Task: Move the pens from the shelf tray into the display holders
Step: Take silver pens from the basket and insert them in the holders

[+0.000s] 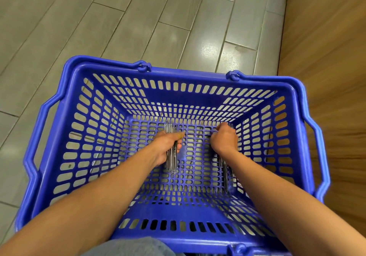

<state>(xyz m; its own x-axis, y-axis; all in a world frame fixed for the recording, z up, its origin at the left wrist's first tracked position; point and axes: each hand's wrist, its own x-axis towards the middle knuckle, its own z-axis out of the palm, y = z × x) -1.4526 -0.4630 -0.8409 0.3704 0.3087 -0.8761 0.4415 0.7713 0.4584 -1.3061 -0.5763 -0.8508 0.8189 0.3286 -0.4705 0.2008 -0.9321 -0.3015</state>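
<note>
Both bare forearms reach straight down and forward, roughly parallel with a gap between them. The left hand (168,146) is curled into a fist around a bundle of pens (172,160), thumb side up, knuckles facing forward, wrist pretty much in line with the forearm. The right hand (224,139) is balled up too, back of the hand facing up, fingers tucked under and clamped on a second bunch of pens (225,173) that pokes out below the wrist. Neither hand touches the other.
</note>
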